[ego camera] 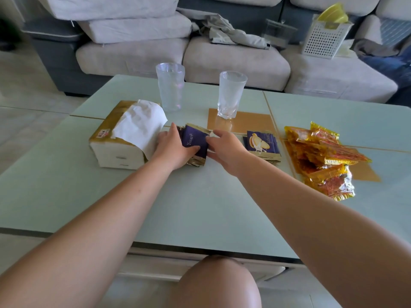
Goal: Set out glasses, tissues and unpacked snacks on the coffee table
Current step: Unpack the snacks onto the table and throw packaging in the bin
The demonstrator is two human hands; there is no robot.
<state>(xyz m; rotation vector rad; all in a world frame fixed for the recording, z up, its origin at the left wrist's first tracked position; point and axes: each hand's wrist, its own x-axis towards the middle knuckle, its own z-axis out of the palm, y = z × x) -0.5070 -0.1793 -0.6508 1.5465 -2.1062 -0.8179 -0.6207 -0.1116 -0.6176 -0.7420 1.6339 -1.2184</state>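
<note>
On the pale green coffee table (200, 207) my left hand (172, 147) grips a stack of purple snack packets (194, 141) from the left side. My right hand (224, 147) holds the same stack from the right, thumb and fingers curled on its edge. A second purple packet pile (263, 144) lies just to the right. A heap of orange-yellow snack packets (322, 156) sits further right. The tissue pack (124, 138), one sheet pulled up, lies left of my left hand. Two clear glasses (170, 85) (231, 94) stand upright behind.
A grey sofa (233, 61) runs along the far side of the table, with stacked cushions, a crumpled garment (226, 30) and a white perforated basket (324, 38) on it. My knee (218, 283) is at the table's near edge.
</note>
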